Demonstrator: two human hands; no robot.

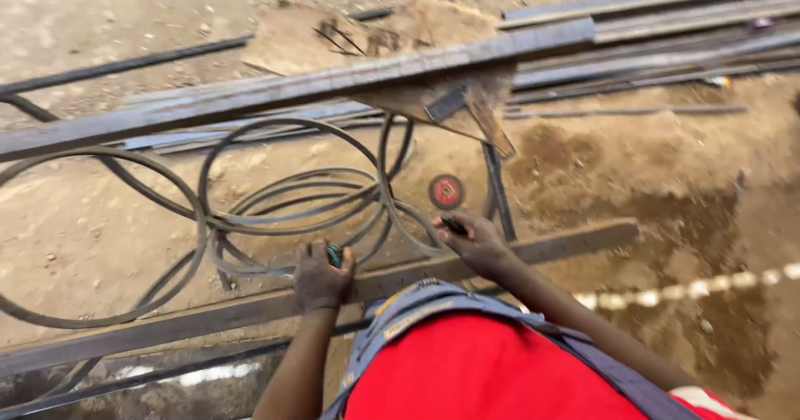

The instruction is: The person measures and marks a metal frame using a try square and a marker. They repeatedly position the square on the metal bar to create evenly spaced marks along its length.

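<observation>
Hands are seen over a steel bar (250, 307): the left hand (321, 276) is closed on a green-tipped tool (333, 255), mostly hidden; the right hand (477, 241) pinches a dark piece (454, 226), hard to identify, beside coiled cable (292, 199).

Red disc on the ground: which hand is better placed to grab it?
Probably right. The right hand sits just below the red disc, though it pinches a small dark thing. The left hand is farther off, gripping a green thing.
</observation>
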